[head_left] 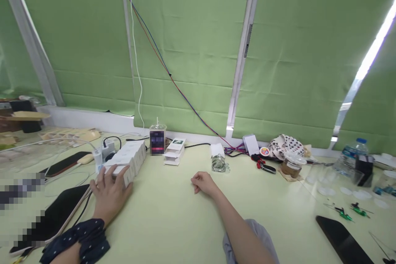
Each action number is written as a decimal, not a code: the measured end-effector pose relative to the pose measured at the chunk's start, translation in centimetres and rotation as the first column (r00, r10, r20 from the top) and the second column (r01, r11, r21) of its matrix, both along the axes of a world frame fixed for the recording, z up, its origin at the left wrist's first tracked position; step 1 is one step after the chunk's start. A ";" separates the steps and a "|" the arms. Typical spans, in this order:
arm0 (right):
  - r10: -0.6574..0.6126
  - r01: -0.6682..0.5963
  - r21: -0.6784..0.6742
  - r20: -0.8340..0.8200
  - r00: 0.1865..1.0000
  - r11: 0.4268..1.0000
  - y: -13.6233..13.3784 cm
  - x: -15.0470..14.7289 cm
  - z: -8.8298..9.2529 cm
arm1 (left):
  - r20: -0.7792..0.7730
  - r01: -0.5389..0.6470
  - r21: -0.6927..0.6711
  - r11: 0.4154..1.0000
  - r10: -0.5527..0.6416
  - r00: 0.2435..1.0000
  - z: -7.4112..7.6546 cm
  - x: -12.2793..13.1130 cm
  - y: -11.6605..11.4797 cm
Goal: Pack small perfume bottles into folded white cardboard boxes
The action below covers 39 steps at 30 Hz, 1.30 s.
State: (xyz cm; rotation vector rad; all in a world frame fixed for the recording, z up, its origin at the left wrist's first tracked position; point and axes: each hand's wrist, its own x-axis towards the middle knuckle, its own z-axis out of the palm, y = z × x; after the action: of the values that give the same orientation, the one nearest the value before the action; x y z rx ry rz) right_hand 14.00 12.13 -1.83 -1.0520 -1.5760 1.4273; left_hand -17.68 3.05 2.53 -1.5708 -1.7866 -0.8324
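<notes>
"What is your left side doing?"

"My left hand lies on the near end of a row of white boxes, on the left part of the tabletop. The fingers are spread wide over the nearest ones, and my thumb points forward along the right side."

"Gripping them, or only touching?"

"Touching, for sure. Whether I am squeezing, I cannot tell. A dark dotted band circles that wrist."

"And your right hand?"

"Well apart from the boxes, near the middle. Its fingers are curled in, the gap narrow; what might be inside the curl is hidden from me."

"What stands around the row?"

"A cup with a straw is just beside the far end, and right of it a white carton. To the left lies a dark flat device, with cables near it."

"Further right?"

"Ahead of my curled fingers, a clear, shiny bundle sits against a small white packet. Then come a folding knife, a lidded tub, a spotted cloth and a water bottle. A black phone lies nearer me."
</notes>
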 end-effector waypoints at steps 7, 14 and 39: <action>0.007 -0.007 -0.009 0.027 1.000 1.000 0.0 -0.3 0.1 | -0.123 0.196 0.111 0.974 -0.183 0.975 -1.3 0.2 0.4; -0.005 0.006 -0.017 0.037 0.999 1.000 -0.2 -0.5 0.4 | -0.207 0.386 -0.178 0.905 -0.418 0.884 -2.1 2.7 3.6; -0.058 0.062 -0.055 0.075 0.996 0.997 0.0 -1.6 1.0 | 0.167 0.253 -0.089 0.963 -0.236 0.957 -1.1 7.8 16.5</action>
State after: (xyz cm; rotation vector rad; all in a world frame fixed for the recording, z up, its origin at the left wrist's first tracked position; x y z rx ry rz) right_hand 12.41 12.16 -0.86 -1.1876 -1.5504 1.4147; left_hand -9.89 19.51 1.46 -1.8728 -1.7936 -1.0114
